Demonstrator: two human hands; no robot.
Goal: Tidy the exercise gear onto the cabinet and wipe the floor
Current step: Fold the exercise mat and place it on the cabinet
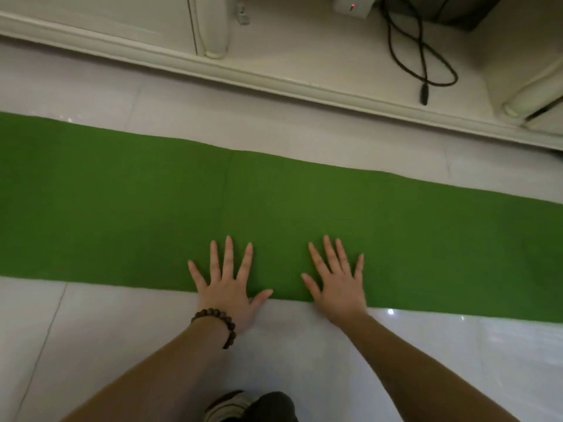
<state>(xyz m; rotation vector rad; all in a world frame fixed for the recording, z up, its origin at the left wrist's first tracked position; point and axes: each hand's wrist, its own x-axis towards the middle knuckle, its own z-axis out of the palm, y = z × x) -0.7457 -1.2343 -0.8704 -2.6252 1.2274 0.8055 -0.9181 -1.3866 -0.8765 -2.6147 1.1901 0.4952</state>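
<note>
Mat: green exercise mat (274,214) lay flat on the floor, running across the whole view from the left edge to the right, both ends out of frame; a faint crease crossed it near the middle.
Left hand: left hand (227,283) was pressed palm-down on the near edge of the mat, fingers straight and spread, gripping nothing; heel of the hand sat on the floor, fingers on the mat.
Right hand: right hand (336,283) lay the same way just beside it, flat and splayed, fingers on the mat, wrist over the floor, holding nothing.
Bracelet: dark wooden bead bracelet (222,325) sat on the left wrist.
Floor: pale glossy tile floor (457,360) showed on both sides of the mat, with small light glints near the mat's near edge.
Cabinet: cream cabinet base (182,60) with a moulded ledge ran along the far side of the mat, apart from it by a strip of tile.
Cable: black cable (423,65) hung in a loop down the cabinet front at upper right, its plug end dangling just above the ledge.
Device: white box (353,7) with a small red light sat at the top edge, partly cut off.
Shoe: dark and pale shoe (240,406) showed at the bottom edge, between the forearms.
</note>
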